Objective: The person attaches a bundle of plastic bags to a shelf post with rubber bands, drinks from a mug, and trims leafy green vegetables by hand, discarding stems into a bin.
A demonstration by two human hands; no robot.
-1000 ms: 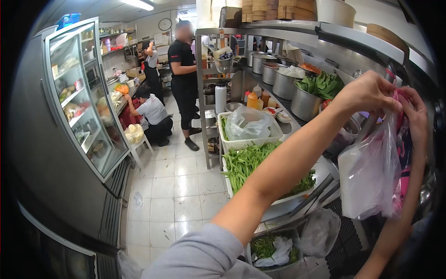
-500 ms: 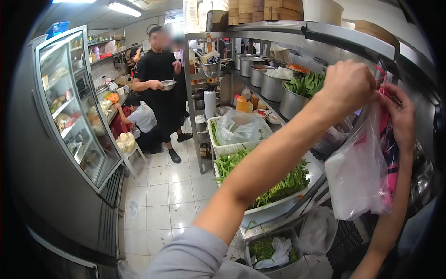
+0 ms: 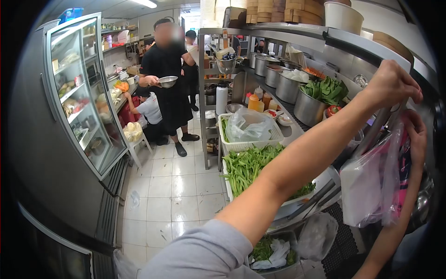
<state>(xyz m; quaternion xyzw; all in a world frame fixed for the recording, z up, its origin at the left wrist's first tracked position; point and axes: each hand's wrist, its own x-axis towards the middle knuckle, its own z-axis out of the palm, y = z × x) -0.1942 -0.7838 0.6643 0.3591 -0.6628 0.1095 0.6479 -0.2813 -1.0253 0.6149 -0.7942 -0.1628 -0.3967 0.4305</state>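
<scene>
The left hand (image 3: 395, 83) is up high, just beside the right end of the long silver metal top shelf (image 3: 288, 30). Its fingers are bent and close together, but I cannot tell if they pinch anything. The right hand (image 3: 414, 132) is lower, below that same end. Its fingers are partly curled at the top of a clear, shiny plastic bag (image 3: 364, 188), and I cannot tell how tightly they hold it, if at all. The bag hangs down below the right end of the top shelf, with something flat and white inside. A bright pink and dark thing (image 3: 404, 174) is right beside it.

Round brown wooden steamers (image 3: 304, 11) sit along the top shelf, and a big round white tub (image 3: 344, 17) is nearer its right end. On the silver metal lower shelf, a round silver pot full of dark green leaves (image 3: 311, 109) is near the front edge. Past the left arm is a white plastic basket with holes (image 3: 253, 145). A crumpled see-through bag (image 3: 251, 125) lies in it. Long green leafy stems (image 3: 248, 169) are just in front. Farther off, a person in black (image 3: 162, 63) holds a round silver bowl (image 3: 167, 82).
</scene>
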